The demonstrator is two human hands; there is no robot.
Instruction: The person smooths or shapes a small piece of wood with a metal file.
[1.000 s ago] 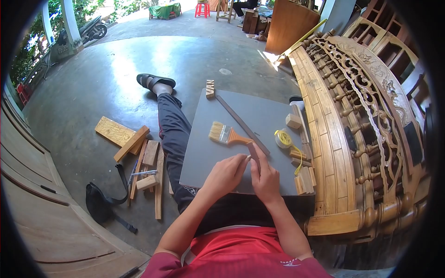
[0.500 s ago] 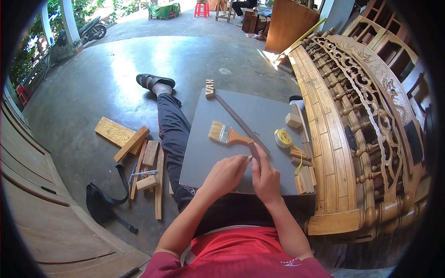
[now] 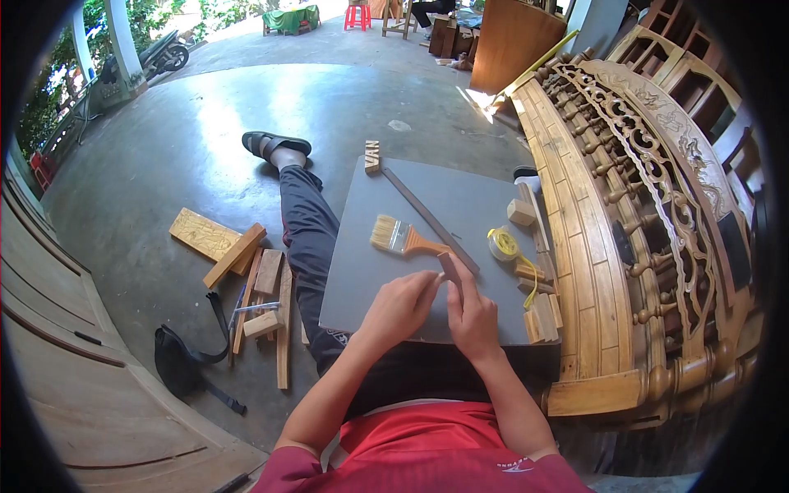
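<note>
My right hand (image 3: 472, 320) grips a small dark brown wooden piece (image 3: 449, 267) upright near the front of the grey board (image 3: 362, 287). Against the lower part of that piece, my left hand (image 3: 401, 306) is pinched closed; a small pale bit shows at its fingertips, too small to make out. Just beyond the hands lies a paintbrush (image 3: 403, 237) with a wooden handle. A long dark strip (image 3: 423, 214) runs diagonally behind it, its far end near a block with letters (image 3: 372, 156). A yellow tape measure (image 3: 503, 244) rests to the right.
Small wood blocks (image 3: 520, 213) line the board's right side. A carved wooden bench (image 3: 583, 271) stands at the right. On the floor to the left are wood offcuts (image 3: 283, 329) and a black waist bag (image 3: 177, 361). Another person's legs (image 3: 429, 10) show at the top.
The dark wooden piece has tilted slightly in my right hand. My left fingers have shifted slightly beside it.
</note>
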